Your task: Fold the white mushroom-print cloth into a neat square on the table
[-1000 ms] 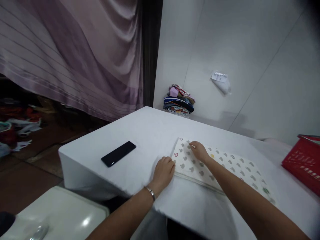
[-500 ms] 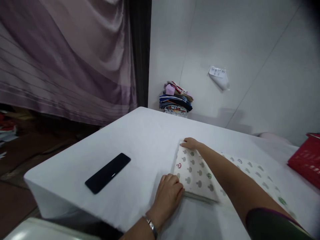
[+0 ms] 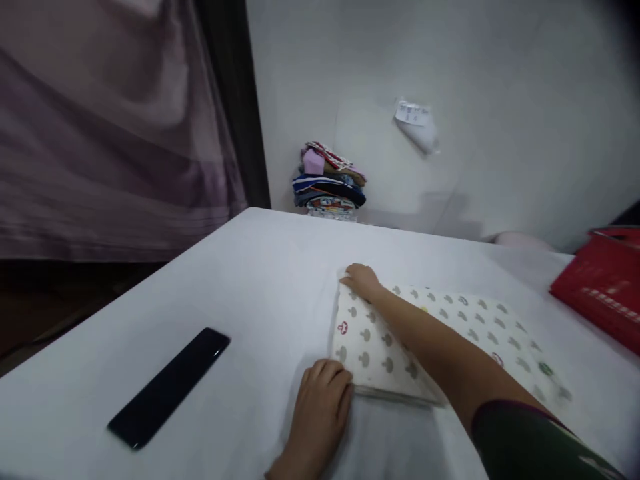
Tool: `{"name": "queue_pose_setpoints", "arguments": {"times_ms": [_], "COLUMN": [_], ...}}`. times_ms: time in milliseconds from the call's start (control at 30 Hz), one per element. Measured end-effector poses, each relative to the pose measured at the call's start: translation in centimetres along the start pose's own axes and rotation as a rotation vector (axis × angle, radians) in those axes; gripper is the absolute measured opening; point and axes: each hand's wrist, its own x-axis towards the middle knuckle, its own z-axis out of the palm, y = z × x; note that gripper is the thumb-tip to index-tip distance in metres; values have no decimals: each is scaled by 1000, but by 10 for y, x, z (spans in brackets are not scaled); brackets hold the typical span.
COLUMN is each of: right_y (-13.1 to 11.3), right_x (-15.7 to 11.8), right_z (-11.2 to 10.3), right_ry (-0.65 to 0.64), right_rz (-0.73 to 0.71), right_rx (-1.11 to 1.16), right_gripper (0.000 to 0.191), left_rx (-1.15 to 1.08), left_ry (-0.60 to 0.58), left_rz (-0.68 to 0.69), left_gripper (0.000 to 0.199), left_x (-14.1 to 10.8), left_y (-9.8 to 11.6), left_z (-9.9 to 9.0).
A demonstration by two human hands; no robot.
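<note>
A cream cloth with grey mushroom prints (image 3: 367,363) lies on the white-covered table, with a few red and green figures among the grey ones. Its left part is folded into a thick layered block, and the rest stretches off to the right. My left hand (image 3: 323,397) grips the near left corner of this block, fingers curled over the edge. At the far left corner, my right hand (image 3: 363,280) pinches the cloth between thumb and fingers. My right forearm crosses over the cloth and hides part of it.
A black phone-like slab (image 3: 170,387) lies on the table (image 3: 280,267) to the left. Behind the far edge, folded clothes (image 3: 330,180) are stacked against the wall. A red basket (image 3: 600,287) stands at the right. A purple curtain (image 3: 110,133) hangs at the left.
The whole view has shifted, so the slab appears lower and farther left. Both hands keep hold of the same cloth corners, and the cloth's right part looks more spread out.
</note>
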Motion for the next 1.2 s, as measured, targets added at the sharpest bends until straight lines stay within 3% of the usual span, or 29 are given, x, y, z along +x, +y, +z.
{"name": "queue_pose_setpoints", "arguments": {"times_ms": [200, 367, 500, 600, 700, 767, 833, 867, 967, 1067, 1200], "right_y": [-18, -24, -24, -24, -17, 1, 35, 58, 138, 208, 257], "right_x": [-4, -56, -99, -105, -108, -119, -139, -153, -198, -236, -253], "right_z": [-14, -20, -7, -4, -15, -26, -39, -46, -68, -86, -93], "right_ry": [57, 233, 77, -17, -33, 2, 82, 116, 246, 318, 295], "right_rz": [61, -143, -151, -129, -129, -123, -45, 37, 480, 712, 917], "right_rx": [-46, 7, 60, 103, 168, 211, 240, 256, 328, 335, 425], "right_gripper": [34, 42, 57, 59, 58, 55, 50, 48, 41, 44, 51], "left_rx": [0, -26, -14, 0, 17, 30, 48, 61, 98, 140, 219], "left_ry": [84, 133, 152, 157, 139, 153, 205, 231, 256, 209, 126], "left_rz": [97, 164, 162, 146, 146, 153, 168, 180, 267, 357, 379], "left_gripper": [19, 20, 20, 22, 27, 31, 34, 34, 32, 32, 35], "left_x": [4, 8, 12, 16, 18, 18, 19, 20, 30, 49, 73], "left_y": [-22, -34, -33, -32, -36, -39, -39, -37, -23, 0, 17], "left_z": [8, 11, 12, 11, 8, 6, 3, 2, 1, 9, 34]}}
